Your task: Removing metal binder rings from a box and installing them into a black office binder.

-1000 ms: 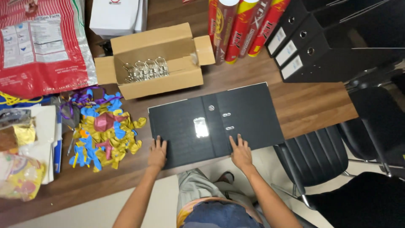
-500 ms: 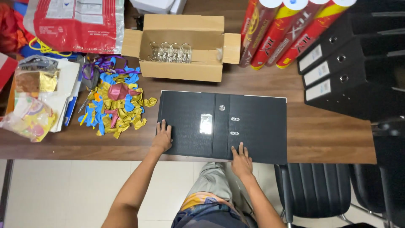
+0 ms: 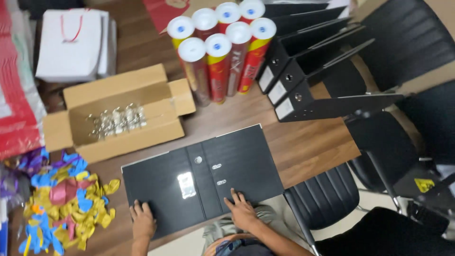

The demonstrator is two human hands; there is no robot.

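Black lever-arch binder (image 3: 204, 178): opened flat, outer covers facing up, spine running down its middle with a round finger hole and two small metal slots. Lies slightly skewed just in front of the open cardboard box (image 3: 118, 114), near edge overhanging the desk (image 3: 303, 147) edge.

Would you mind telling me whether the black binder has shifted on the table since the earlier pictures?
Cannot tell: the head camera itself moved. The black binder lies flat just in front of the cardboard box, both hands on its near edge, as before.
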